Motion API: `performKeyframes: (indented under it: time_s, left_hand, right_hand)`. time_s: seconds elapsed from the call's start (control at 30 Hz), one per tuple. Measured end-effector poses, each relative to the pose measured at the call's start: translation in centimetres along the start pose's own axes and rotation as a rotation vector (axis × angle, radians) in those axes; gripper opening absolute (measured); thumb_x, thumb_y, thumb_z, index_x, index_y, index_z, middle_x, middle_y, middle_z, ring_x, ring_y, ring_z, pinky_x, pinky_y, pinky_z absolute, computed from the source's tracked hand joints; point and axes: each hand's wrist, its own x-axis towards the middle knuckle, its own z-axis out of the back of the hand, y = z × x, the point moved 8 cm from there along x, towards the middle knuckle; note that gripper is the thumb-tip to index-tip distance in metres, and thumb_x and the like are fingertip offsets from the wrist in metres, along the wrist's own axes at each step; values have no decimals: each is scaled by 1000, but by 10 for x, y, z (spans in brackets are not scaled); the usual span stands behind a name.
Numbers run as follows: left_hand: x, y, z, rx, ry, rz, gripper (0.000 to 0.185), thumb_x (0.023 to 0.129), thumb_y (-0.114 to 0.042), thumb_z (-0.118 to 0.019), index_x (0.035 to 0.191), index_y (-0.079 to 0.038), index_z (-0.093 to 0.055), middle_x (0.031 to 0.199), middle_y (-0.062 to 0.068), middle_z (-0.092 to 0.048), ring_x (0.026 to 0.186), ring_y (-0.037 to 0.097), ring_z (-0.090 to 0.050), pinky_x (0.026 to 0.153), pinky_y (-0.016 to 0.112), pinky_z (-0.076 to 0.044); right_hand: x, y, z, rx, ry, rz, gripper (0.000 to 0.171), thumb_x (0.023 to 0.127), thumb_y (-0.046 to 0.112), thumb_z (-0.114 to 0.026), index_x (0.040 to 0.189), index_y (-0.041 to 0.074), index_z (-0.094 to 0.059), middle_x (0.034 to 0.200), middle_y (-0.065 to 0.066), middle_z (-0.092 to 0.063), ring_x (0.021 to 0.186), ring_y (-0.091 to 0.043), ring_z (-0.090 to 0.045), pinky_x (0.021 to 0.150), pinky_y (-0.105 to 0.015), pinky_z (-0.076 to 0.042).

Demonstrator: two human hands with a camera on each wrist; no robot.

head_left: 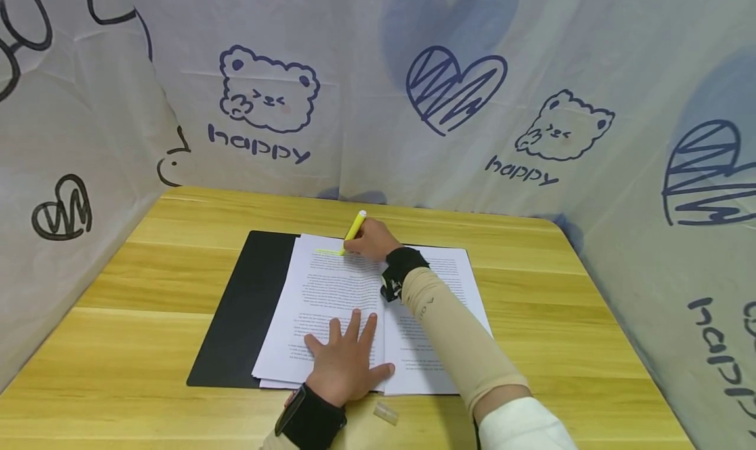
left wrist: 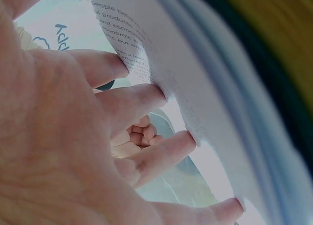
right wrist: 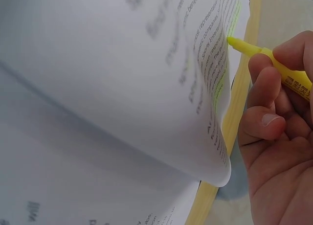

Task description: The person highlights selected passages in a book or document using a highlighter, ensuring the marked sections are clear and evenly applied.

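Your right hand (head_left: 371,240) grips the highlighter (head_left: 354,230), its tip on the page (head_left: 331,286). Your left hand (head_left: 345,361) lies flat, fingers spread, on the page.

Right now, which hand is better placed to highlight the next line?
Right. The right hand grips the highlighter, tip at the top of the page. The left hand lies flat on the page, pinning it.

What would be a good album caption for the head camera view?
Right hand runs a yellow highlighter along printed pages while the left hand presses them flat.
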Motion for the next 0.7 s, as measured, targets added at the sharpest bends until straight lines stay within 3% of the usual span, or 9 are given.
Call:
performKeyframes:
  time_s: [0.7]
  left_hand:
    - [1, 1, -1, 4, -3, -4, 88, 89, -65, -70, 159, -17, -43, 164, 13, -38, 140, 48, -38, 96, 84, -29]
  right_hand:
    - [-4, -3, 6, -18, -14, -10, 18, 94, 18, -74, 98, 2, -68, 85, -7, -64, 77, -19, -57, 69, -28, -46]
